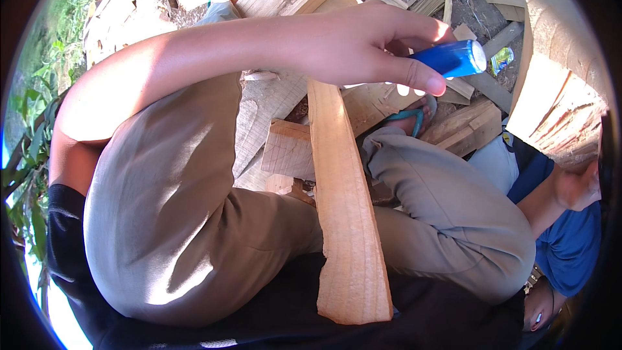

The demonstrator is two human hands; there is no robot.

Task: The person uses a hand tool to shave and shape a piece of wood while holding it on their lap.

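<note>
The blue cylinder (444,60) is grasped by the left hand (356,42), its fingers (424,26) curled partway open around it, white end pointing right. It is held above scattered wood (470,123). A plank (350,220) is seen over the lap (272,227), wide end nearest the body. The right hand's state cannot be told.

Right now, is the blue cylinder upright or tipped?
Tipped: the left hand holds the blue cylinder sideways, its pale end facing right.

Nothing can be read here. No legible lettering shows — neither on the blue cylinder (447,59) nor the yellow-green wrapper (501,60).
</note>
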